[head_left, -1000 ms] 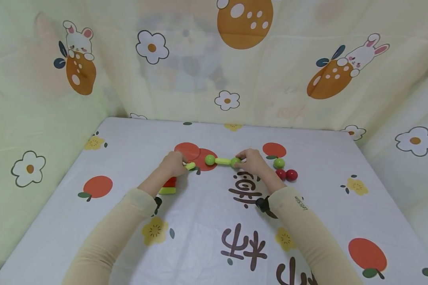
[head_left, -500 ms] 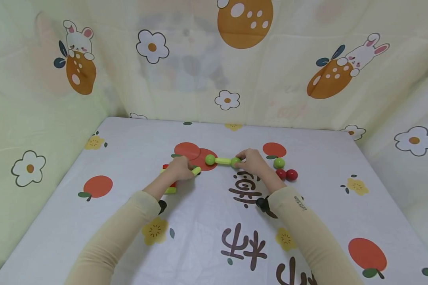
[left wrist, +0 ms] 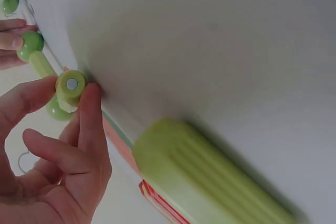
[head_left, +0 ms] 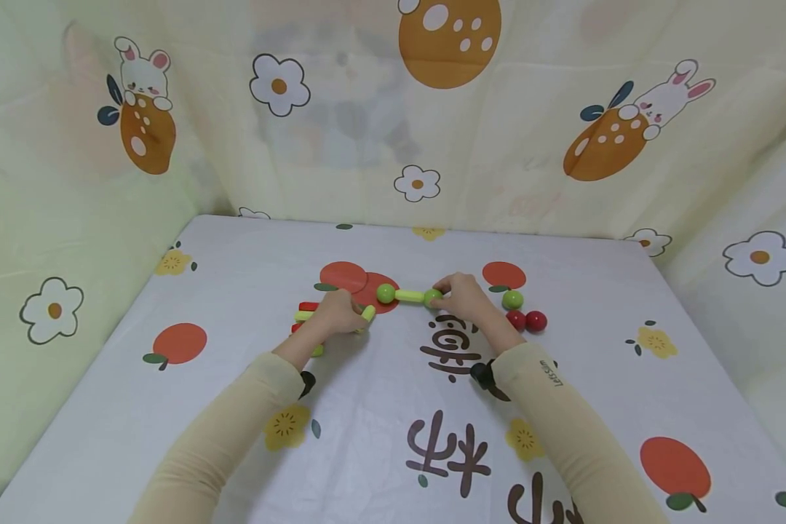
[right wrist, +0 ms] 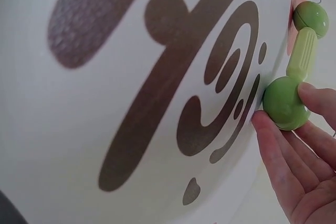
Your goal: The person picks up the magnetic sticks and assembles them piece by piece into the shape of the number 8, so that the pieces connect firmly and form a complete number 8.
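Note:
My left hand [head_left: 340,311] pinches a yellow-green magnetic rod [head_left: 369,313] between thumb and finger. The rod's round end with a silver disc [left wrist: 72,84] faces the left wrist camera. To the right, my right hand [head_left: 463,295] holds a green ball [right wrist: 285,102] between thumb and fingers. From that ball a second yellow-green rod [head_left: 409,296] runs left to another green ball [head_left: 386,293], making a dumbbell shape on the table. The rod in my left hand is apart from this left ball in the head view.
Red rods [head_left: 309,306] and yellow-green rods [head_left: 317,351] lie left of and partly behind my left hand. Beyond my right wrist sit a loose green ball [head_left: 513,299] and two red balls [head_left: 536,322]. A printed cloth covers the table [head_left: 236,291]; a curtain [head_left: 347,145] hangs behind.
My left hand has shifted right and slightly nearer with its rod, which now tilts more steeply. More of the rods at left show. The right hand and the joined pieces stay in place.

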Demonstrator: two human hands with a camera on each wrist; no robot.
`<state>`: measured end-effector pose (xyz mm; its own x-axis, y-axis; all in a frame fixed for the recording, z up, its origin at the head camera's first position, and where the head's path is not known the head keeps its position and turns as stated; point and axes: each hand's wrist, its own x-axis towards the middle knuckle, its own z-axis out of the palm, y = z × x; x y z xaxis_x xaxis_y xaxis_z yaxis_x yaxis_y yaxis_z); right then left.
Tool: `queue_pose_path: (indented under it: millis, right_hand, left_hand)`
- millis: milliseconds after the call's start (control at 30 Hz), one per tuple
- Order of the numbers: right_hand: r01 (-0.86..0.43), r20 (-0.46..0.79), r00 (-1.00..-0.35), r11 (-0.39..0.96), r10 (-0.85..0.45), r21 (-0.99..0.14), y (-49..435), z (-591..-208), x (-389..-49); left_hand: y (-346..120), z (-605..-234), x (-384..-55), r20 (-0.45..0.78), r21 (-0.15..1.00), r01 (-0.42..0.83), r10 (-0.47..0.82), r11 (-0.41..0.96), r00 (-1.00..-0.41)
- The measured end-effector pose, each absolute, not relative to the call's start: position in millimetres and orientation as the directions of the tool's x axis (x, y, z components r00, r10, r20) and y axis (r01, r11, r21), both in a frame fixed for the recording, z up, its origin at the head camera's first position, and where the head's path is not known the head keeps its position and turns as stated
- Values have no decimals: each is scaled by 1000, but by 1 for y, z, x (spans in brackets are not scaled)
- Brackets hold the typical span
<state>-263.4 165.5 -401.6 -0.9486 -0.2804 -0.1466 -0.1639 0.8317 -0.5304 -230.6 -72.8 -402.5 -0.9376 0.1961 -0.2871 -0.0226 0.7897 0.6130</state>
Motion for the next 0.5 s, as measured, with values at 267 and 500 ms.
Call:
queue_pose_path:
  millis: [267, 500]
  right_hand:
    - [-160, -154, -948, 834, -279, -527, 166, -402, -264]
    - [-146, -167, -947, 834, -273, -532, 166, -402, -266]
  left_hand:
    - [-66, -405, -232, -326, 633, -93, 156, 769, -932]
    - [-62, -408, -234, -332, 642, -126, 126, 757, -935]
